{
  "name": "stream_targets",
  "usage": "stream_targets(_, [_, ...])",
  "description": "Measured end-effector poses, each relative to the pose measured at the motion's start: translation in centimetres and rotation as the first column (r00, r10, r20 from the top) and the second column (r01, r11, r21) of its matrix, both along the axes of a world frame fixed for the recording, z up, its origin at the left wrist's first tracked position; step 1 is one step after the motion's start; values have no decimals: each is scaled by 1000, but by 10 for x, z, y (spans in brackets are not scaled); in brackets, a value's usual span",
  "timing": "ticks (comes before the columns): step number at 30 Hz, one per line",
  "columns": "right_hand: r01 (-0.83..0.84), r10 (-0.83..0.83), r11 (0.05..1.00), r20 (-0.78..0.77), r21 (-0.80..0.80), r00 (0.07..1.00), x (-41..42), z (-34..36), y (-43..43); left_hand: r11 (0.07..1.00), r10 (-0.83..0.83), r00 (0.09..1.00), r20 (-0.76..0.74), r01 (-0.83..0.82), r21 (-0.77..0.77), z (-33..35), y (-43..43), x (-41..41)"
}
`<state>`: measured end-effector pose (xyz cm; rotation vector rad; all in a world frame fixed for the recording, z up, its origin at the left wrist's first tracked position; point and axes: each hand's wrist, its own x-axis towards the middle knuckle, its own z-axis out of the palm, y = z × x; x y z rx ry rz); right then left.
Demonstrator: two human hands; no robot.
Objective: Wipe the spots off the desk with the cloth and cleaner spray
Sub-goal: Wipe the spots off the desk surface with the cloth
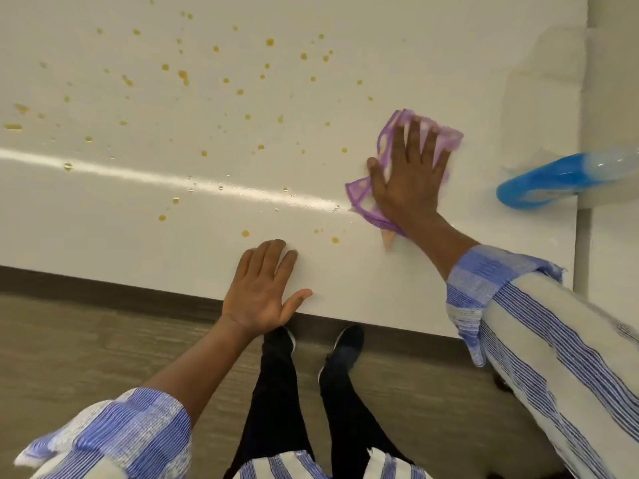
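Note:
A white desk [103,219] carries several yellow-brown spots [183,76], spread over its left and middle parts, plus small clear droplets near a bright glare line. My right hand [409,178] lies flat, fingers spread, pressing a purple cloth [449,138] onto the desk's right part. The cloth is crumpled, and it shows above and to the left of the hand. My left hand [264,288] rests palm down and empty at the desk's near edge. A spray bottle with a blue base [539,183] lies at the right edge, blurred and partly cut off.
The desk's near edge [138,283] runs diagonally above a grey wood-look floor [86,340]. My legs in dark trousers and dark shoes [345,344] stand just under the edge. A second white surface [615,98] adjoins on the right.

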<state>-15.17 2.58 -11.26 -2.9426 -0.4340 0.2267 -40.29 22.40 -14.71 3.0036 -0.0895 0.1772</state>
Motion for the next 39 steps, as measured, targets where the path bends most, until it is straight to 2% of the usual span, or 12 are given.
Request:
stream_targets(2, [-231, 231, 973, 30, 25, 973, -26, -4, 27, 1000, 1, 999, 33, -1, 0, -1, 0, -1])
stream_targets(5, [-536, 533, 841, 67, 67, 844, -95, -12, 29, 1000, -12, 998, 69, 12, 12, -2, 1, -1])
stream_targets(10, [-704, 703, 711, 39, 7, 710, -126, -14, -65, 1000, -13, 998, 67, 12, 26, -1, 0, -1])
stream_targets(14, [-526, 527, 850, 65, -32, 848, -35, -11, -77, 1000, -16, 997, 80, 14, 28, -2, 0, 0])
stream_targets(19, [-193, 193, 981, 56, -11, 980, 36, -1, 8, 999, -13, 997, 76, 9, 44, -4, 0, -1])
stream_targets(21, [-230, 229, 973, 72, 8, 971, 15, -3, 45, 999, -13, 998, 68, 9, 51, -4, 0, -2])
stream_targets(23, [-418, 412, 907, 106, 47, 905, -29, -7, 58, 999, -9, 998, 55, 6, 52, -3, -1, -2])
stream_targets(27, [-664, 660, 747, 79, 36, 747, -82, -17, -7, 1000, -5, 1000, -14, 6, 21, 5, -1, -1])
stream_targets(29, [-651, 650, 759, 68, -3, 757, -69, -15, -42, 999, -13, 999, -46, 12, -34, 12, 0, -2])
stream_targets(33, [-489, 489, 871, -17, -49, 872, -62, -8, -47, 970, 52, 999, -1, -51, -236, 20, 11, -12])
stream_targets(36, [-360, 359, 932, -41, -40, 933, -98, -8, -2, 902, 295, 955, 18, -272, -334, 23, 54, -31])
stream_targets(39, [-433, 431, 901, -54, -32, 901, -136, -11, 70, 782, 560, 828, -7, -532, -325, 25, 134, -51])
